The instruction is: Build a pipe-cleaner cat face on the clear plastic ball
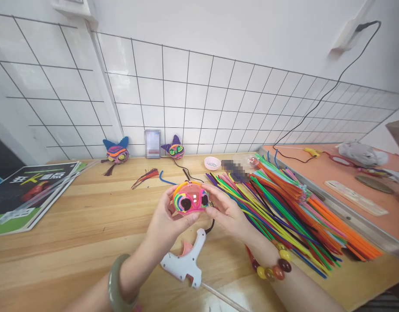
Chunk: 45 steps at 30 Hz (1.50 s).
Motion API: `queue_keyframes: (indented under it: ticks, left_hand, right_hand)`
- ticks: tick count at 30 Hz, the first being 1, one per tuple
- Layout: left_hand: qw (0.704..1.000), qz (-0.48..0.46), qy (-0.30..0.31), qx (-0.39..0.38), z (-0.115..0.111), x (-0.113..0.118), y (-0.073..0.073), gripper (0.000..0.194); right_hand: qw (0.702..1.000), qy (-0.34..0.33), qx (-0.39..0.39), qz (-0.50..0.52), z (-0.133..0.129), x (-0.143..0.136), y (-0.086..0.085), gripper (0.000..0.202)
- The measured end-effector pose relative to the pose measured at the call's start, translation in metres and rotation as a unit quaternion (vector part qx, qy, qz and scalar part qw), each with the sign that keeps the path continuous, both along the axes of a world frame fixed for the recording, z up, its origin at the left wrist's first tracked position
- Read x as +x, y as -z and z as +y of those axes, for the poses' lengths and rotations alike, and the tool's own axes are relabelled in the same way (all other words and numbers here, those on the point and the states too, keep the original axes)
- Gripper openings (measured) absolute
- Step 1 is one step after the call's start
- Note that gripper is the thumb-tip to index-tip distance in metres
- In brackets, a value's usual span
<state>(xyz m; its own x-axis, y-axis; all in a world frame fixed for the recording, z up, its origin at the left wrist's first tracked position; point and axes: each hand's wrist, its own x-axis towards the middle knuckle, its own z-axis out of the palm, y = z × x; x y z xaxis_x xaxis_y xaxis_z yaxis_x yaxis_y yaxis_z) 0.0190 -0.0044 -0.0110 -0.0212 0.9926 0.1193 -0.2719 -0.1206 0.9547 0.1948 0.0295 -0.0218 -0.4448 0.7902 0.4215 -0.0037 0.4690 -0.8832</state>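
Between my two hands, a clear plastic ball [193, 196] is held up above the table. Coloured pipe cleaners cover part of it: a pink band, an orange rim and two striped, dark-centred eyes. My left hand [173, 212] grips its left side, thumb along the lower edge. On the right side, my right hand [224, 209] holds it with the thumb near the right eye. Below the hands lies a white hot glue gun [186, 262] with a pink trigger, a glue stick coming out of its back end.
Many coloured pipe cleaners [284, 208] spread over the right of the wooden table [89, 242]. Two finished-looking pipe-cleaner masks [119, 152] stand along the tiled wall, with a phone [153, 144] between them. A pink bowl [213, 163] sits behind; magazines [27, 195] lie left.
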Motion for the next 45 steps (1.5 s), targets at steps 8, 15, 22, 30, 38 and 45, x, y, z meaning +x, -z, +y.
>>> queue_keyframes:
  ticks: [8,15,22,30,38,45]
  left_hand:
    - [0.999,-0.008,0.010,-0.029,0.002,-0.001,-0.002,0.053]
    - [0.999,-0.019,0.029,-0.036,0.001,-0.001,-0.003,0.052]
    - [0.997,-0.032,0.062,-0.041,0.001,-0.001,-0.002,0.052]
    - [0.996,-0.031,0.054,-0.061,0.000,0.000,-0.002,0.047]
    - [0.977,-0.125,0.167,-0.044,0.002,-0.008,-0.001,0.041]
    - [0.968,-0.139,0.204,-0.038,0.004,-0.010,0.000,0.048]
  right_hand:
    - [1.000,0.005,-0.003,-0.009,-0.002,0.000,-0.003,0.046]
    - [1.000,-0.018,-0.011,0.017,-0.003,0.001,-0.007,0.040]
    - [1.000,0.019,0.007,0.001,-0.004,0.000,-0.011,0.034]
    - [0.998,0.058,0.012,-0.006,-0.006,-0.004,-0.009,0.031]
    - [0.993,0.081,0.075,-0.046,-0.014,-0.002,-0.015,0.040]
    - [0.993,0.088,0.069,-0.037,-0.017,-0.001,-0.019,0.042]
